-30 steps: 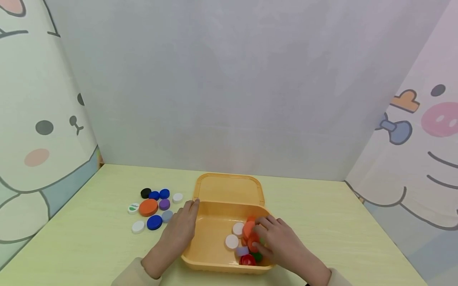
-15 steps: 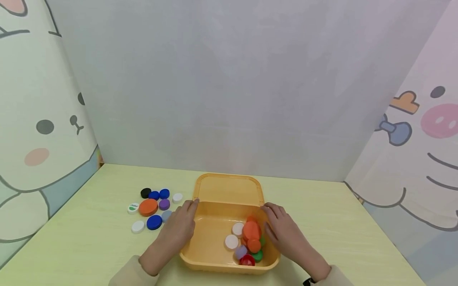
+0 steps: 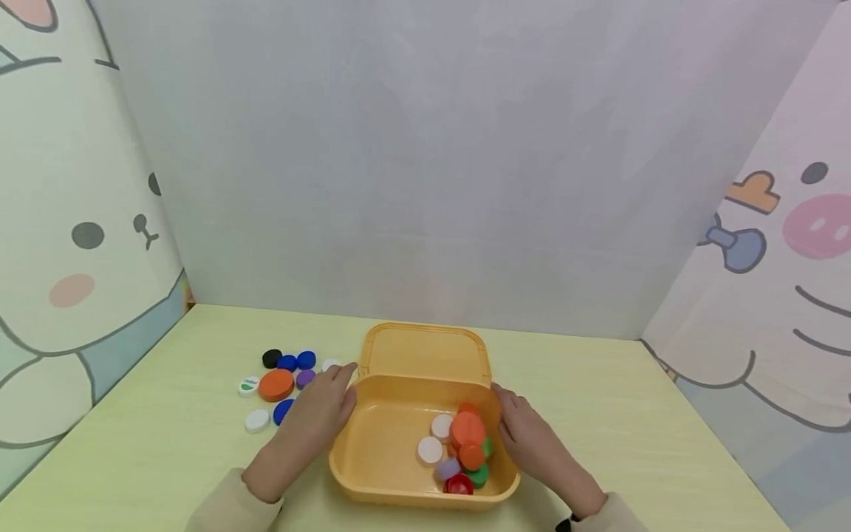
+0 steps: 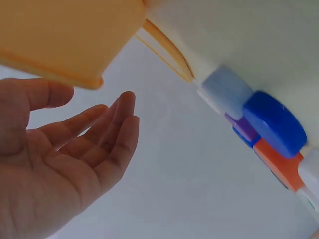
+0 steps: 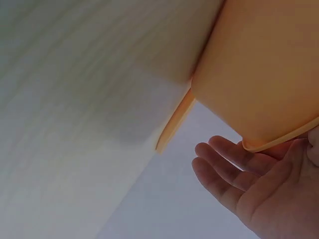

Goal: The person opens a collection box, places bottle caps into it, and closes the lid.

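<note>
A pale yellow-green worktop (image 3: 638, 428) spreads toward six o'clock; a plain grey backdrop (image 3: 425, 162) rises at twelve. A white cartoon-animal panel (image 3: 60, 258) stands at nine o'clock, and a pink-snouted cartoon panel (image 3: 771, 288) with a blue bow (image 3: 736, 244) at three.

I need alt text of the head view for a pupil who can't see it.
A person's left hand and right hand flank an orange-yellow box holding colourful caps toward its right; a matching lid is behind it, and loose caps lie at left.
</note>
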### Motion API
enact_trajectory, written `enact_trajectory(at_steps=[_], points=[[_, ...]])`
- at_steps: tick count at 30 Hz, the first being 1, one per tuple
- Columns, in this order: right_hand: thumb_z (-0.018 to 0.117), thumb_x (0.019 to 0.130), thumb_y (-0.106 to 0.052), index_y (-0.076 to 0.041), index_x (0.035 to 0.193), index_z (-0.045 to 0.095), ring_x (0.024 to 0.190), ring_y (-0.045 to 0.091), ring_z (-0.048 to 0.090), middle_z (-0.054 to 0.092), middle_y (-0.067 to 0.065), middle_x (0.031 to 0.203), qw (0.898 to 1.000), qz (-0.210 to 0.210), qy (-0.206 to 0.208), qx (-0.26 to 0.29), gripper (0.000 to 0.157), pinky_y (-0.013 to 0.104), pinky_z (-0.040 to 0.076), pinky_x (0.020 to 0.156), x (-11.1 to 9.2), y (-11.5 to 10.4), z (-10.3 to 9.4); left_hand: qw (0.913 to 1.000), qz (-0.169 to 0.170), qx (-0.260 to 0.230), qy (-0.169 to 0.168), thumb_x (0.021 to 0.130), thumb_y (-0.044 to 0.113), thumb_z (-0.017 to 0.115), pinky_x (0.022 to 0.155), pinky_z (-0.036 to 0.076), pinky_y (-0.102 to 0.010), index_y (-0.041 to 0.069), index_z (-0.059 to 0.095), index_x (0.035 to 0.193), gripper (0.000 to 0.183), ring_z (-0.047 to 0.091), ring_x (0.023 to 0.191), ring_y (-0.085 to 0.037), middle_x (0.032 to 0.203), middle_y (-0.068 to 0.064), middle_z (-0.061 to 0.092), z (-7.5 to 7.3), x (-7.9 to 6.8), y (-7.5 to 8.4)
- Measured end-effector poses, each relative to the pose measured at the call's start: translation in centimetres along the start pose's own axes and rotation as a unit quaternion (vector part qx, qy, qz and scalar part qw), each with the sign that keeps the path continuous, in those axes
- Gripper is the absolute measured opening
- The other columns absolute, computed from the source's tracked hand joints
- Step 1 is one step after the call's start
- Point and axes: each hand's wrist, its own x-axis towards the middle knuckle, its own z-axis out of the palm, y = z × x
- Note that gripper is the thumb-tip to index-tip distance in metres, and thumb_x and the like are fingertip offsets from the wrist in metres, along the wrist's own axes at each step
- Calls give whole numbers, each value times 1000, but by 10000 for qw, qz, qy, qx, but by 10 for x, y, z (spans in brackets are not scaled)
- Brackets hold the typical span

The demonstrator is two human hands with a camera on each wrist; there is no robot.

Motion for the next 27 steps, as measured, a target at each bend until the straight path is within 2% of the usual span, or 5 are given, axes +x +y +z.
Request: enact_trajectory(at_steps=[4, 12, 20, 27], points=[[48, 89, -6, 0, 135, 39, 110, 30, 53, 52, 15, 126, 9999, 57, -60, -75, 47, 44, 46, 90, 0, -1, 1, 9998, 60, 147, 127, 90, 19, 54, 86, 49, -45, 0, 53, 122, 37, 58, 102, -32, 112, -17, 60, -5, 1, -9], [48, 89, -6, 2, 134, 39, 105, 29, 54, 53, 15, 124, 9998, -34, -20, -217, 47, 42, 48, 87, -1, -1, 3, 9946, 462, 730, 568, 82, 10, 62, 77, 49, -43, -4, 62, 104, 26, 57, 84, -32, 95, -17, 63, -10, -2, -32], [46, 90, -7, 0, 136, 37, 107, 30, 54, 52, 16, 125, 9998, 64, -116, -162, 48, 43, 48, 87, 0, -1, 2, 9884, 449, 1346, 545, 79, 18, 65, 71, 44, -45, 5, 61, 86, 15, 51, 78, -30, 82, -11, 58, -10, -6, -52], [47, 89, -7, 1, 136, 37, 105, 29, 54, 53, 15, 124, 9997, 65, -128, -174, 48, 43, 49, 85, 0, -2, 2, 9859, 470, 1541, 455, 76, 23, 69, 75, 43, -51, 3, 61, 94, 28, 51, 85, -37, 89, -16, 58, -4, -9, -61]])
